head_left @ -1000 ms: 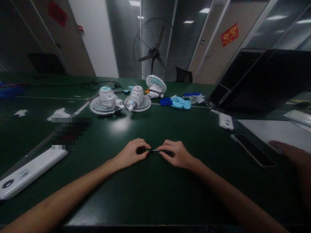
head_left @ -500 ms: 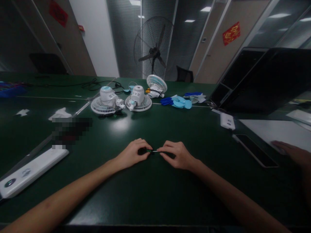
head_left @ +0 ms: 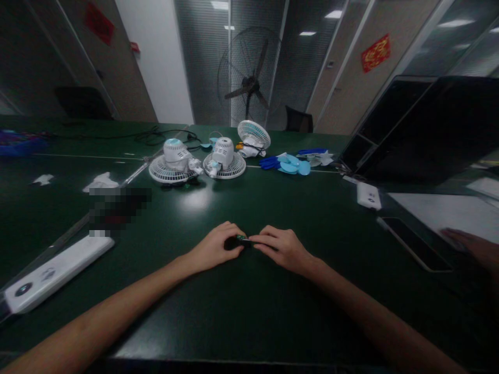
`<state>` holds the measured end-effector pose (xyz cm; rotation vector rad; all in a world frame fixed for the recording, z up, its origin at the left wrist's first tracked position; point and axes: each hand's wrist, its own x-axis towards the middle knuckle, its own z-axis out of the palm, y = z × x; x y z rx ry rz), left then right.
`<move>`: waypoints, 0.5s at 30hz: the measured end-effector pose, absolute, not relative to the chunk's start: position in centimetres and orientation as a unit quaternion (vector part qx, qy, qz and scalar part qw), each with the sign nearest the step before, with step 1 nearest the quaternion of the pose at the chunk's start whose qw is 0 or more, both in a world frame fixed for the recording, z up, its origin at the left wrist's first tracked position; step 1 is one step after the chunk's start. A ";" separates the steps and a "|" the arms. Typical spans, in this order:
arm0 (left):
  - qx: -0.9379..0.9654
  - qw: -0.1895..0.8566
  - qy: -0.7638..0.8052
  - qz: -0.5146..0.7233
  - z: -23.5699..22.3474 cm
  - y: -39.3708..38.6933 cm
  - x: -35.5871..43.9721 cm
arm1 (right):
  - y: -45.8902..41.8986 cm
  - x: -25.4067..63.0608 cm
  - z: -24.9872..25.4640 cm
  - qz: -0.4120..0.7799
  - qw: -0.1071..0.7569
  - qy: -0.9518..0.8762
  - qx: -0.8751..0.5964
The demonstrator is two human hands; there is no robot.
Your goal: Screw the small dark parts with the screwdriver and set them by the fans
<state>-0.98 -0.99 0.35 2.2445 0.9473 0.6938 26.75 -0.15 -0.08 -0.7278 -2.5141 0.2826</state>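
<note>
Between my two hands, just above the dark green table, is a small screwdriver (head_left: 245,239) with a dark and green handle and a thin metal shaft; it is small and blurred. My left hand (head_left: 215,244) curls its thumb and fingers around the handle end. From the other side, my right hand (head_left: 283,246) pinches the shaft's end with its fingertips. The tip itself is hidden by those fingers.
Farther back lie white fan heads (head_left: 177,162), blue fan blades (head_left: 292,164) and dark blue gloves (head_left: 271,162). A long white device (head_left: 58,272) lies left. To the right are a phone (head_left: 413,243), a white power bank (head_left: 368,196), a monitor (head_left: 429,130) and another person's hand (head_left: 468,244).
The shaft now slopes slightly and less of it shows between my hands. My right fingers are straighter and nearer my left hand. The view has shifted a little.
</note>
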 end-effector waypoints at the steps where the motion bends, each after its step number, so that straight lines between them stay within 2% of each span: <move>1: 0.837 0.306 0.366 0.267 0.4 -1.0 -1.0 | -0.1 26.8 -0.2 0.099 0.267 -0.918 -0.277; 6: 0.816 0.320 0.388 0.286 0.1 -1.0 -1.1 | 0.1 27.0 -0.2 0.114 0.331 -0.878 -0.327; 15: 0.837 0.258 0.405 0.262 -0.3 -1.1 -1.2 | 0.1 27.1 0.2 0.127 0.367 -0.853 -0.350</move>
